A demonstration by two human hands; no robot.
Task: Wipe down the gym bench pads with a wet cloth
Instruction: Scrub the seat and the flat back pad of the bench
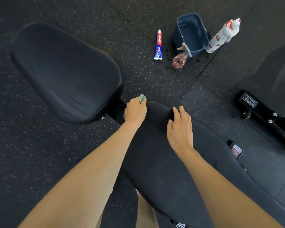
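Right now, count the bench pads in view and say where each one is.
2. A wide pad lies upper left. A longer pad runs from centre to lower right, the right hand resting on it. A dark shape at the right edge may be a third.

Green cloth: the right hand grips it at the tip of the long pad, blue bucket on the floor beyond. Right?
No. The head view shows the left hand gripping the green cloth, not the right hand, which rests flat on the long pad. The rest holds: the cloth is at the pad's tip, and the blue bucket stands on the floor beyond.
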